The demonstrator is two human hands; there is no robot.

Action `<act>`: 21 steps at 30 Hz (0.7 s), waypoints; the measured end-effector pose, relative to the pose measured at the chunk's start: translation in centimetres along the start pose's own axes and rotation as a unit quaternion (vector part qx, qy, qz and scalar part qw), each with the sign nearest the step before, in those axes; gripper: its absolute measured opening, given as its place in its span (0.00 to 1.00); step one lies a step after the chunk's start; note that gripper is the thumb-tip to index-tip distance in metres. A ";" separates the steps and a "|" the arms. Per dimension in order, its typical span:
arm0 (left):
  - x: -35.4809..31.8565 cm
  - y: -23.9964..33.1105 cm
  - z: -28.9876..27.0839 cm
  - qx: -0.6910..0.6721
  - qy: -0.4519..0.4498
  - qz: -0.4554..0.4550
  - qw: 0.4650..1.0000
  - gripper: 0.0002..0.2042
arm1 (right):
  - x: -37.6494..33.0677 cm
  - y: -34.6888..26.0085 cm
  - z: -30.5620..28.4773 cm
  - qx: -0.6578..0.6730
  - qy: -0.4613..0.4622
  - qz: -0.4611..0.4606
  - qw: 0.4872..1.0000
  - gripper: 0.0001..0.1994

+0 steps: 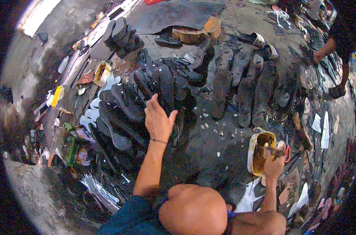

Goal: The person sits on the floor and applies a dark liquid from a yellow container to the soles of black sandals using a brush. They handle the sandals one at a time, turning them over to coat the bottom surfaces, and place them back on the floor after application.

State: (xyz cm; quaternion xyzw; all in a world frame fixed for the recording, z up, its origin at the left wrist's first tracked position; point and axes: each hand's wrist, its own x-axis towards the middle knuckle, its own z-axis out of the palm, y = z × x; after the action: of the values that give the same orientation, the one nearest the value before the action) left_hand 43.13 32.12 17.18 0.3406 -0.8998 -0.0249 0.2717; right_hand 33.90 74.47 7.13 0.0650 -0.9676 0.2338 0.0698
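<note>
My left hand [159, 121] reaches over a pile of black shoe soles [121, 98], its fingers stretched out and the thumb apart. It holds nothing, and I cannot tell whether its fingertips touch the soles. At the right, my right hand [274, 167] is closed on a small brush [269, 148], partly hidden by the fingers. That brush is over an oblong, pale-rimmed tub [251, 154] coated inside with yellow-brown glue-like stuff. Red-handled scissors [288, 154] lie just beyond the tub's right side. More dark soles [221, 92] lie in a row ahead of the tub.
Stacked soles [123, 35] stand at the far left, near a brown curved block [193, 35]. White scraps [248, 196] and strips litter the floor on both sides. Another person's arm [326, 51] and foot [337, 92] show at the right. My bent knee [193, 209] is at the lower middle.
</note>
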 end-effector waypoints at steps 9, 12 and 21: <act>-5.2 -2.2 -10.9 -0.321 -0.139 -0.093 0.932 0.11 | -5.2 2.4 -7.8 -0.091 -0.232 0.118 0.961 0.19; -8.8 -1.5 -9.2 -0.416 -0.313 -0.077 0.850 0.05 | -4.5 -0.6 -9.9 -0.068 -0.243 0.141 0.957 0.16; -18.7 1.6 0.7 -0.160 -0.280 0.145 0.935 0.10 | -5.4 -1.4 -9.2 -0.026 -0.260 0.150 0.954 0.19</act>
State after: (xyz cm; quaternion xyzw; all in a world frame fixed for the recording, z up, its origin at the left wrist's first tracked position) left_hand 53.44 44.97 8.16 0.1374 -0.9631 -0.2237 0.0602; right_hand 40.42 78.05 14.98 -0.0247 -0.9565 0.1918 -0.2183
